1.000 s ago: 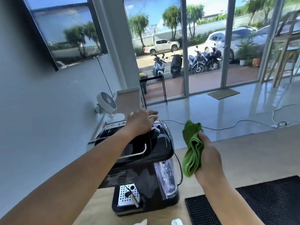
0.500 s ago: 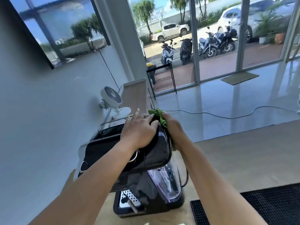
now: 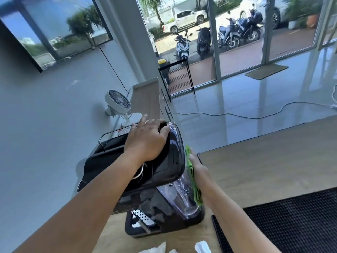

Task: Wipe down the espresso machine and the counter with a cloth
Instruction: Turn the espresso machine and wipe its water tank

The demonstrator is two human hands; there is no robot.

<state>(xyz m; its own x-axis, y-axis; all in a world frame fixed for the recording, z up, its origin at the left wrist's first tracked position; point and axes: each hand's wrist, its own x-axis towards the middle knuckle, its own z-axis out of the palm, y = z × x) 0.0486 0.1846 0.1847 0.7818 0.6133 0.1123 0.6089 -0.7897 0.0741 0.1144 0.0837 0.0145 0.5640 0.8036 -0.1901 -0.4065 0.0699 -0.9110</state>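
Sliding down now: presses the green cloth (image 3: 197, 196) flat against the right flank of the espresso machine (image 3: 164, 167), alongside the clear water tank (image 3: 178, 196), using the right hand (image 3: 197, 168), fingers straight and laid over the fabric, not curled round it. Half a second ago had that cloth bunched at the top rear corner; a second ago was dangling it in the air, well off the machine. Keeps the left hand (image 3: 147, 139) planted on the black top, palm down, fingers spread toward the back edge, gripping nothing. Has the machine standing on the wooden counter (image 3: 264, 161), black mat (image 3: 291, 220) near its right, white fan (image 3: 118, 102) behind, white scraps (image 3: 155, 249) at the near edge.
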